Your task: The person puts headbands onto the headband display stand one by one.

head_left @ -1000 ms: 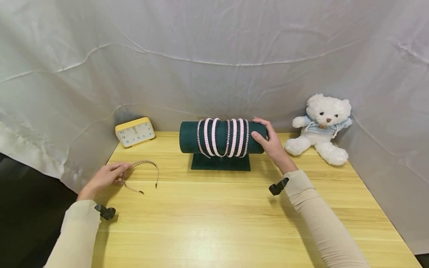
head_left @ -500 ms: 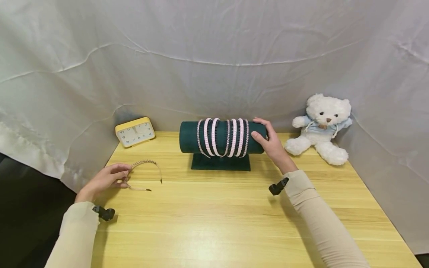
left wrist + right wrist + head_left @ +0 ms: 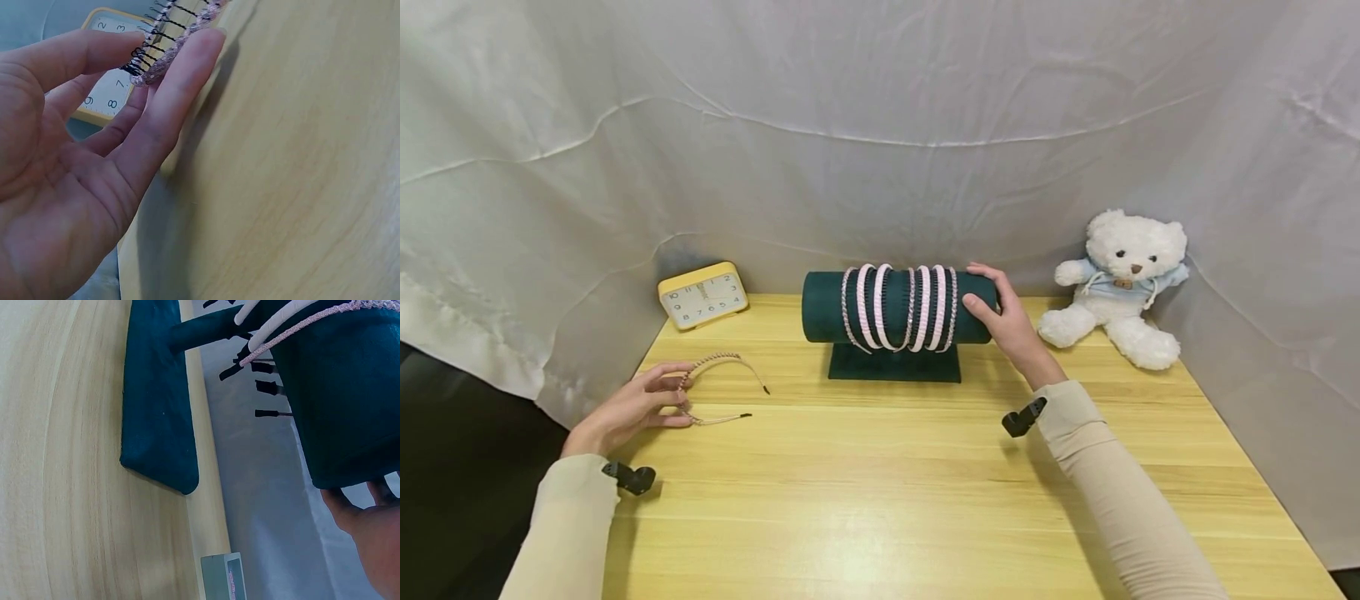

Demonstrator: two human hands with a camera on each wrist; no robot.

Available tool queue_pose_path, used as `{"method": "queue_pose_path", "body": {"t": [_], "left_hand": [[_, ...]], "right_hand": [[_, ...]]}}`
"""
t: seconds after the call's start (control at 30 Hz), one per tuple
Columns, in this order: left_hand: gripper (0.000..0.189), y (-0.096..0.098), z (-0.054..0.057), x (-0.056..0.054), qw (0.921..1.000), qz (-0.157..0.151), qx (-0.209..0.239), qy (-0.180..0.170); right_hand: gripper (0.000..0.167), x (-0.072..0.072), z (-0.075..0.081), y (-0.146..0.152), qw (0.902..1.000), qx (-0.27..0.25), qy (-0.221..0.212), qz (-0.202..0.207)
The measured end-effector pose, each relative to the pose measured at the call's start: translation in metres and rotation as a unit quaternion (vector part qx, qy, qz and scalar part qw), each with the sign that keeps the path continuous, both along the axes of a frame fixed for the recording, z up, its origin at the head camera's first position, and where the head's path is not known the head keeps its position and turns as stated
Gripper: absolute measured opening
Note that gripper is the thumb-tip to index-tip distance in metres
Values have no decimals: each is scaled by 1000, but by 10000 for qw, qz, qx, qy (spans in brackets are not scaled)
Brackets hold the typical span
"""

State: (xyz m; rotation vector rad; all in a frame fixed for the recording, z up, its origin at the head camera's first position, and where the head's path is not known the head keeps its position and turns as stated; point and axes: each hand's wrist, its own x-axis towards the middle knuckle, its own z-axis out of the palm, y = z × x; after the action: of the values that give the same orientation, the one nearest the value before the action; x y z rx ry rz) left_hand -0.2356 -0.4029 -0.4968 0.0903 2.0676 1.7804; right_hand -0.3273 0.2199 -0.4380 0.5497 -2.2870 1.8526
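Observation:
My left hand (image 3: 636, 406) holds a thin pinkish headband (image 3: 165, 60) with dark comb teeth just above the table, pinching its curved middle between thumb and fingers. The headband's two dark-tipped ends point right. At the table's back, a dark green display stand (image 3: 820, 308) carries several pink, white and glittery headbands (image 3: 923, 308) round its padded roll. My right hand (image 3: 1017, 333) grips the roll's right end, thumb in front and fingers over the top. In the right wrist view only part of that hand shows, below the roll (image 3: 350, 406).
A yellow-framed clock (image 3: 703, 296) leans at the back left, close beyond my left hand. On the back right sits a white teddy bear (image 3: 1123, 287) in a blue top. Grey curtains (image 3: 880, 183) enclose the wooden table (image 3: 865, 483). A small pale box (image 3: 219, 578) shows in the right wrist view.
My left hand has turned the headband so its ends swing from pointing toward me to pointing right, and the fingers have spread more. My right hand and the display stand stay put.

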Motion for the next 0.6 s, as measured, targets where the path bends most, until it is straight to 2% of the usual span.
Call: {"method": "queue_pose_path", "body": {"t": [0.33,0.43,0.6], "left_hand": [[49,1,1,0,9997,149,-180,77],[44,0,0,0,9998,143,-28,99],[39,0,-3,1,9985,35,521,167]], "right_hand": [[54,0,0,0,10000,12,-69,-17],[54,1,0,0,10000,22,-93,-20],[55,0,0,0,9999,48,-102,-29]]}}
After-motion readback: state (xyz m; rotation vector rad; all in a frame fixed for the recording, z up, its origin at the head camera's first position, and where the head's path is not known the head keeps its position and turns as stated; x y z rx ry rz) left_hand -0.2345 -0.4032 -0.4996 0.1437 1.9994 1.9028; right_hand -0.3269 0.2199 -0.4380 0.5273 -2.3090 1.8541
